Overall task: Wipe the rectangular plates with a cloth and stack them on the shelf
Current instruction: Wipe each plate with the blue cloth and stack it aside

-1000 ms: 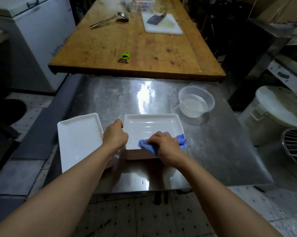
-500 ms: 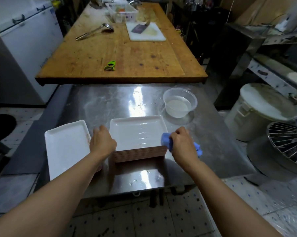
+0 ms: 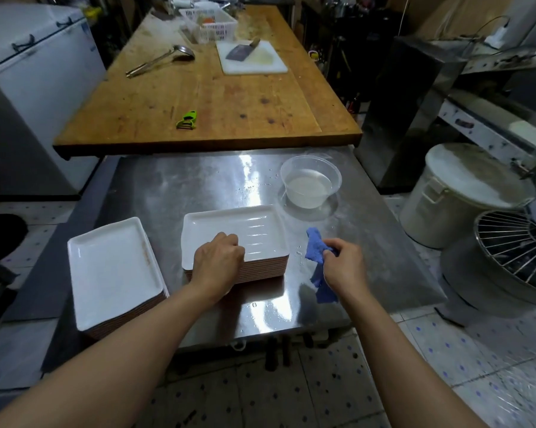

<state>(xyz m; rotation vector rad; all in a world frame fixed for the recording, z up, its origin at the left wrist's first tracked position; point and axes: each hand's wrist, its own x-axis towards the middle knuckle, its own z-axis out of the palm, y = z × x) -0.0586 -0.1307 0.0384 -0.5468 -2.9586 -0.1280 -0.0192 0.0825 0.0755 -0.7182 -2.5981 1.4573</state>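
One view only, from a wide-angle camera on the person's head, looking forward and steeply down. Both forearms enter from the bottom edge and reach the steel worktop, which fills the middle of the frame at close range. The wooden worktop stretches away toward the top edge, farther off. The tiled floor shows below and to the right of the steel worktop's near edge. Straight lines bow toward the frame's edges.

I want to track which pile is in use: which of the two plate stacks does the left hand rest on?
The left hand rests on the right stack, beside the water bowl; the left stack is untouched.
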